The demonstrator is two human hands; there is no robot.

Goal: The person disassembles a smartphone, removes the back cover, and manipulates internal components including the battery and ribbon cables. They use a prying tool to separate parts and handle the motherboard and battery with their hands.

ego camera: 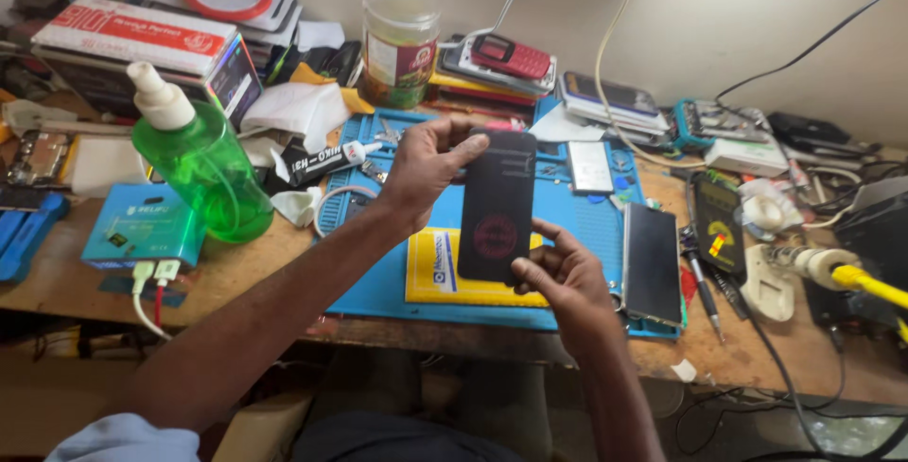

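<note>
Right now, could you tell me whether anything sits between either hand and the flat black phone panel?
Nothing visible does. The left hand pinches the flat black phone panel near its top, and the right hand holds its bottom edge, above the blue work mat.

We count two hands — a left hand [426,169] and a right hand [566,278] — holding one black phone panel [497,207] between them. On the bench we see one blue work mat [586,226], one yellow pad [435,268], one green spray bottle [199,164], one glass jar [400,41] and one red keypad phone [511,55]. We also count one dark phone [653,263] lying flat on the mat, one small blue box [142,226] — and one yellow-handled soldering iron [832,271].
</note>
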